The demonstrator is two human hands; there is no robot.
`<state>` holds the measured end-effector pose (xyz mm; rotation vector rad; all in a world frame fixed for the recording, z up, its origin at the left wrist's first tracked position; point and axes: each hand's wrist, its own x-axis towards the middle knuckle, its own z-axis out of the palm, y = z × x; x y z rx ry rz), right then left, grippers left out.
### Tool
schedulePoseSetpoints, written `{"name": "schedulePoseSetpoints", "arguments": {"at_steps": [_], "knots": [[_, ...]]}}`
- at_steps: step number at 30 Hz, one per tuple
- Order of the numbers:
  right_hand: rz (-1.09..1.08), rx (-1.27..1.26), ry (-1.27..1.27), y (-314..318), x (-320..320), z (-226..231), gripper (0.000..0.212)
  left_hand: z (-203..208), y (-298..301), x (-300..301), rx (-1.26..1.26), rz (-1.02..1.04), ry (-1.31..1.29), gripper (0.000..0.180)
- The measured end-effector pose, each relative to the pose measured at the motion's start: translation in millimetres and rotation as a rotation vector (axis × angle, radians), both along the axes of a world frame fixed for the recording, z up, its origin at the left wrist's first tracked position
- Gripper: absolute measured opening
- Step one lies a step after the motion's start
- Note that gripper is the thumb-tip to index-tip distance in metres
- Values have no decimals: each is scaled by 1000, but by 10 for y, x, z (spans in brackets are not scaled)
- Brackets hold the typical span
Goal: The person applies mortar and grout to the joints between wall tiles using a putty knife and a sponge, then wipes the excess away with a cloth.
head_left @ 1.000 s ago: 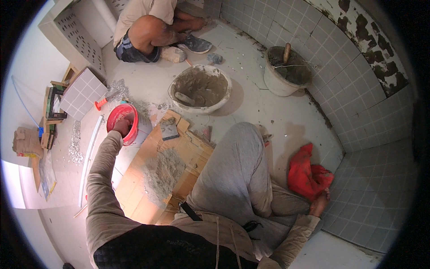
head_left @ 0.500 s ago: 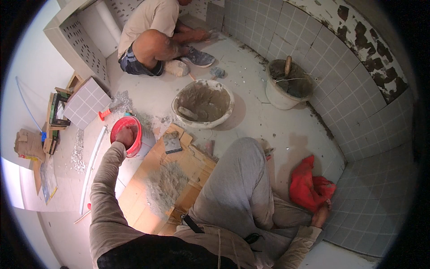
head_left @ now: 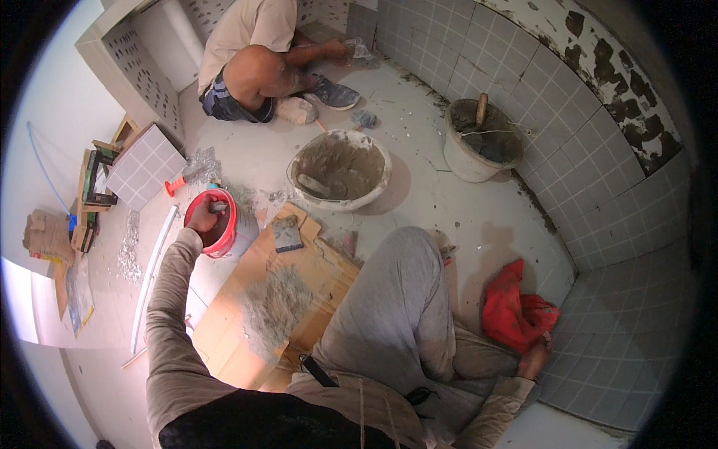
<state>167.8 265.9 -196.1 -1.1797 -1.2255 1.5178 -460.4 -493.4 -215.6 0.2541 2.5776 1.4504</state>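
Note:
My left hand (head_left: pixel 203 217) is at the rim of a red bucket (head_left: pixel 232 238), its fingers closed round a small greyish thing (head_left: pixel 218 206) whose kind I cannot make out. Over on the right, my right hand (head_left: pixel 538 352) grips the lower edge of a crumpled red cloth (head_left: pixel 508 310) beside the tiled wall; its fingers are partly hidden. Between the bucket and my bent knee lies flattened cardboard (head_left: pixel 232 314), bearing a heap of grey powder (head_left: pixel 275 310) and a small smeared grey block (head_left: pixel 286 233).
A white tub of mortar (head_left: pixel 380 179) holds a trowel. Beyond it, a co-worker (head_left: pixel 254 71) sits with a hand near the wall base. Another mortar bucket (head_left: pixel 471 161) stands by the tiled wall (head_left: pixel 553 120). Left are a loose tile (head_left: pixel 147 166), an orange-handled tool (head_left: pixel 175 185) and a white strip (head_left: pixel 153 280).
My left hand has come up from inside the red bucket to its rim, and a greyish thing now shows in its fingers. The co-worker's hand has shifted slightly. My right hand stays put.

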Motion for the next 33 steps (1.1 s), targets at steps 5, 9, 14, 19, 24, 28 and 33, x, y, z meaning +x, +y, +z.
{"name": "schedulePoseSetpoints", "arguments": {"at_steps": [5, 9, 14, 19, 24, 28, 33], "knots": [[-28, -4, -79, 9, 10, -1, 25, 145, 52, 54, 101, 124, -169, 19], [8, -41, 6, -31, -29, 42, 25, 194, 154, 151, 345, 311, -364, 11], [-54, -49, 41, -85, -89, 83, 24, 293, 166, 260, 277, 301, -292, 10], [-19, -60, 70, -73, -92, 94, 24, 409, 180, 267, 144, 437, -325, 37], [4, -49, 91, -108, -101, 127, 24, 278, 145, 228, 23, 330, -226, 46], [-74, -34, 24, -194, -160, 193, 25, 166, 57, 147, -174, 385, -19, 54], [-69, 19, -107, -196, -181, 236, 27, 116, 39, 114, -354, 498, 30, 58]]}}
